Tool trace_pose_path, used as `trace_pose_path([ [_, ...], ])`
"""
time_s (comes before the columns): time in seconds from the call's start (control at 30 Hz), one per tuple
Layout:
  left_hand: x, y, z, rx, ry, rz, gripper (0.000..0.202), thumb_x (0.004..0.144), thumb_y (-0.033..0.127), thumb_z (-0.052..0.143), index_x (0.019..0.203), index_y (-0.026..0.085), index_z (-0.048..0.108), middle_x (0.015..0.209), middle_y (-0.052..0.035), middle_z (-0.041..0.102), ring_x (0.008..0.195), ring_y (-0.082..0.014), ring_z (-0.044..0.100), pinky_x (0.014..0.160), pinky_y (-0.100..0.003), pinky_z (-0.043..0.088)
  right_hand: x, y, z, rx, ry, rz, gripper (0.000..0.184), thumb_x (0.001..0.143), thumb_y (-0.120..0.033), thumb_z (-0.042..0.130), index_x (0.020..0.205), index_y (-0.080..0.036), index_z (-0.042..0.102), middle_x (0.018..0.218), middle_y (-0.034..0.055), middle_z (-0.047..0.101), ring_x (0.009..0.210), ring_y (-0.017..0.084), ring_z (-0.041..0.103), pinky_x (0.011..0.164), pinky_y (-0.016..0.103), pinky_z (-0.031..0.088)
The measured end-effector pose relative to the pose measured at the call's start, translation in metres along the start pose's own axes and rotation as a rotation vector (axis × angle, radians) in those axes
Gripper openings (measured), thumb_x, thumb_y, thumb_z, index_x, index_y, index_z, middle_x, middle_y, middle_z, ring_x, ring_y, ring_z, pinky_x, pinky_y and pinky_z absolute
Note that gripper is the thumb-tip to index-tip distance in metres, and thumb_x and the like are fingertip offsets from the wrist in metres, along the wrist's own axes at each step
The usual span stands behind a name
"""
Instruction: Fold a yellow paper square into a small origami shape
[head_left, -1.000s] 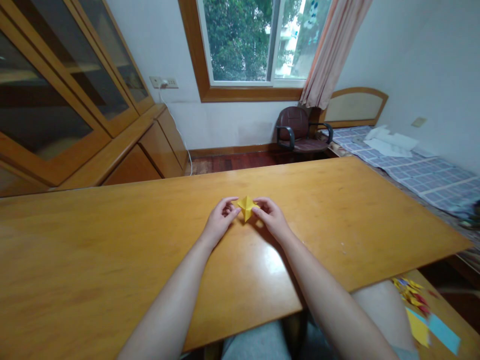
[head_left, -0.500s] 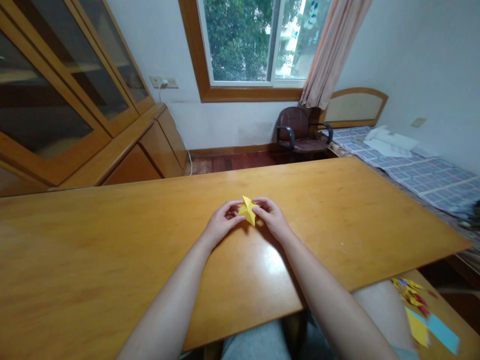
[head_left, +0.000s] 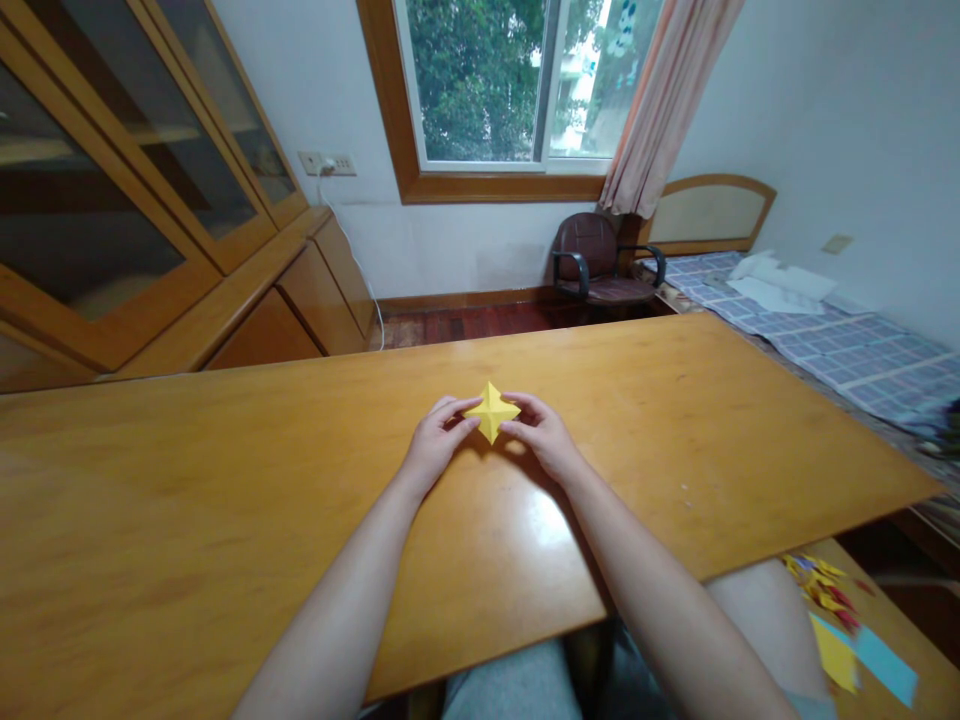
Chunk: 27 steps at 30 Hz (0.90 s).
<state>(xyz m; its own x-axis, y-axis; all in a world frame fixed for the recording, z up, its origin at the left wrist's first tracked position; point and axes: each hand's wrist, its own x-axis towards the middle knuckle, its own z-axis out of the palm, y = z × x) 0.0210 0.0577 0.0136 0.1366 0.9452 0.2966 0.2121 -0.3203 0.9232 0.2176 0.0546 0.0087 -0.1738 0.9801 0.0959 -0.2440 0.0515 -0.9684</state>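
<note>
A folded yellow paper star with four points [head_left: 491, 412] is held between my two hands, a little above the wooden table [head_left: 300, 480]. My left hand [head_left: 439, 435] pinches its left point between thumb and fingers. On the other side, my right hand [head_left: 541, 428] grips the right point in the same way. The upper and lower points stick out free between the hands, and creases meet at the star's middle. My fingertips partly cover the side points.
At the lower right, a lower wooden surface holds several small folded paper pieces [head_left: 825, 590], a yellow sheet [head_left: 834, 655] and a blue sheet [head_left: 886, 665]. Beyond the table stand a brown armchair [head_left: 592, 255], a bed [head_left: 810, 330] and, at left, a glass-doored cabinet [head_left: 202, 330].
The yellow paper has turned from a skewed, tilted shape into an evenly spread four-pointed star facing up. Both hands have shifted slightly, their fingers now at its side points.
</note>
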Motion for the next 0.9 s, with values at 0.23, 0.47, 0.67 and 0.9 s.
trace_pose_path([
  [0.23, 0.0001, -0.0012, 0.0005, 0.057, 0.008, 0.027, 0.023, 0.079, 0.038, 0.070, 0.097, 0.023, 0.074, 0.086, -0.0016, 0.059, 0.081, -0.0159, 0.056, 0.073, -0.026, 0.044, 0.0005, 0.0044, 0.0010, -0.115, -0.029, -0.034, 0.040, 0.068, -0.029, 0.079, 0.106, -0.022, 0.070, 0.106, 0.0037, 0.070, 0.094, 0.018, 0.063, 0.085, 0.032, 0.049],
  [0.47, -0.0009, -0.0009, 0.0000, 0.063, 0.015, 0.038, 0.019, 0.079, 0.037, 0.071, 0.088, 0.021, 0.073, 0.083, -0.0014, 0.060, 0.078, -0.0151, 0.057, 0.068, -0.025, 0.044, -0.0017, 0.0021, 0.0002, -0.301, 0.025, -0.071, 0.030, 0.073, -0.036, 0.075, 0.098, -0.020, 0.074, 0.098, 0.0058, 0.072, 0.083, 0.019, 0.064, 0.077, 0.032, 0.051],
  [0.67, -0.0006, -0.0009, 0.0018, 0.045, 0.022, 0.057, 0.014, 0.078, 0.034, 0.071, 0.083, 0.021, 0.074, 0.081, -0.0010, 0.056, 0.076, -0.0140, 0.056, 0.068, -0.025, 0.046, -0.0020, 0.0015, 0.0003, -0.390, 0.032, -0.142, 0.024, 0.075, -0.036, 0.072, 0.092, -0.020, 0.074, 0.093, 0.0055, 0.073, 0.082, 0.019, 0.065, 0.076, 0.031, 0.051],
  [0.9, -0.0019, 0.0016, 0.0022, 0.000, 0.040, 0.065, 0.013, 0.078, 0.035, 0.071, 0.083, 0.023, 0.074, 0.102, -0.0052, 0.053, 0.100, -0.0190, 0.056, 0.073, -0.027, 0.053, -0.0021, 0.0046, 0.0022, -0.347, 0.044, -0.115, 0.024, 0.075, -0.035, 0.072, 0.092, -0.018, 0.071, 0.088, 0.0042, 0.071, 0.074, 0.016, 0.063, 0.069, 0.027, 0.051],
])
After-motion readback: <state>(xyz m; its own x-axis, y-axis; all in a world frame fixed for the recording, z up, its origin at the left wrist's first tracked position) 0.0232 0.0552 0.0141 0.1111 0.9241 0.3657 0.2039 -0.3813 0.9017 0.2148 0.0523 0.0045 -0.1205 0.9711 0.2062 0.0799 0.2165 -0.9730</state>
